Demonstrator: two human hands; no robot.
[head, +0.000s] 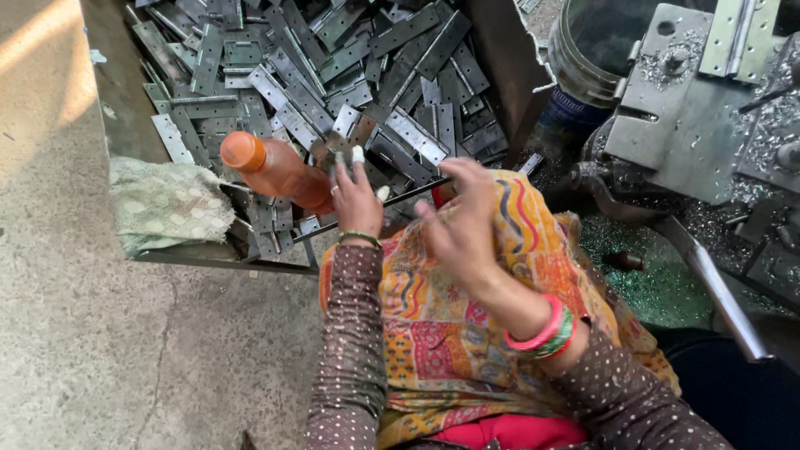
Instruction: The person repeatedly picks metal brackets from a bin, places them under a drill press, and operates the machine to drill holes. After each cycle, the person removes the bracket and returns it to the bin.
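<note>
My left hand [357, 198] is raised over the near edge of a metal bin [125, 100] and pinches a small metal hinge piece [343, 160] between its fingertips. My right hand [458, 218] hovers just to the right over my lap, fingers spread, blurred, with nothing seen in it. The bin holds several flat grey hinge plates [333, 75] heaped together. An orange plastic bottle [275, 171] lies tilted in the bin just left of my left hand.
A folded pale cloth [167, 204] lies on the bin's left corner. A grey press machine [700, 108] with metal shavings stands at the right, a round bucket [592, 50] behind it. Concrete floor [100, 350] at the left. Colourful fabric [450, 333] covers my lap.
</note>
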